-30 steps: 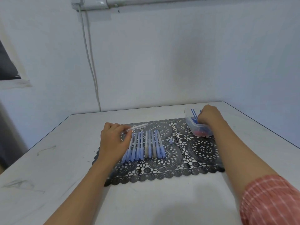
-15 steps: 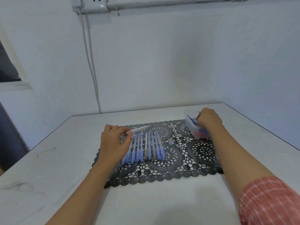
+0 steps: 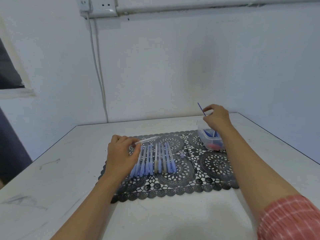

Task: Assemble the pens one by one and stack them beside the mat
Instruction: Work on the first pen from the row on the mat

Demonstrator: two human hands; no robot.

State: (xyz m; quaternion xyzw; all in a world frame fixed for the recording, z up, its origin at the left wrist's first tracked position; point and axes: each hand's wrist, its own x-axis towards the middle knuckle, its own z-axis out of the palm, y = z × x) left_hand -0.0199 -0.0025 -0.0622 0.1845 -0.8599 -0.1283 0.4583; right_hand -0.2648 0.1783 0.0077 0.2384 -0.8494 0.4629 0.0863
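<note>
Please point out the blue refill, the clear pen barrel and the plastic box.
blue refill (image 3: 201, 109): head view, middle of its stem.
clear pen barrel (image 3: 149, 139): head view, its free half.
plastic box (image 3: 202, 137): head view, its left wall.

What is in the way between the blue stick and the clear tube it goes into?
Nothing visible. The right hand pinches the blue refill above the plastic box, and the left hand holds the clear barrel over the row of pens. Only open air lies between them; the pens lie flat on the mat below.
</note>
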